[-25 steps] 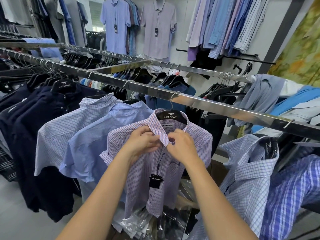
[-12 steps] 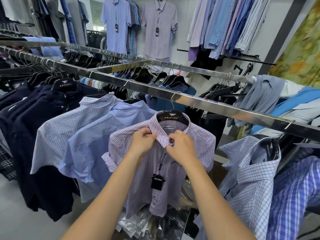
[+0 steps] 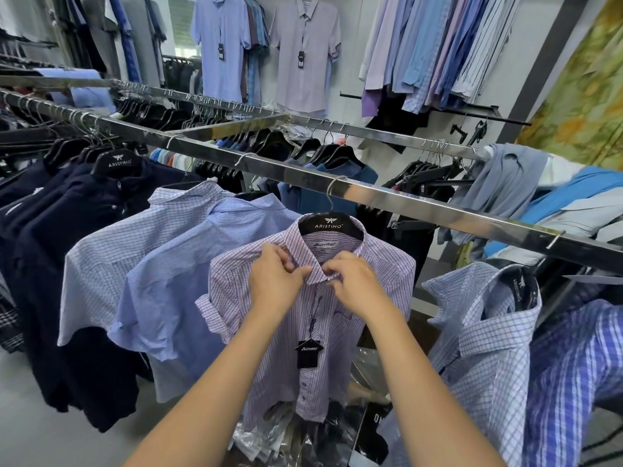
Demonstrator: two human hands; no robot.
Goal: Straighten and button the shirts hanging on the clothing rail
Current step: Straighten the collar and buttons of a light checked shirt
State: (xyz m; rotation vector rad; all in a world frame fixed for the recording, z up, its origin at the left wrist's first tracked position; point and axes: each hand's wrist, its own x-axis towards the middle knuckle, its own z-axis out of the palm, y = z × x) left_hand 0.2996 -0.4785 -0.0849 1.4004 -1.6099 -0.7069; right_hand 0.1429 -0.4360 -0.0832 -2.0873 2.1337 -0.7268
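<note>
Two hands, left hand (image 3: 274, 281) and right hand (image 3: 354, 284), each pinch the collar of one pink checked shirt (image 3: 381, 264) on one hanger (image 3: 330, 224).

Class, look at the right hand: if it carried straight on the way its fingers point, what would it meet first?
Probably the checked shirt's collar, which the right hand pinches; just beyond lies the left hand.

The middle shirt (image 3: 387, 264) is a fine pink-and-white check; its hanger (image 3: 332, 224) and tag (image 3: 308, 352) are black with white lettering. Next along, a plain pale-blue shirt (image 3: 175, 284), then navy tops (image 3: 67, 217). The rail (image 3: 438, 210) is shiny silver.
</note>
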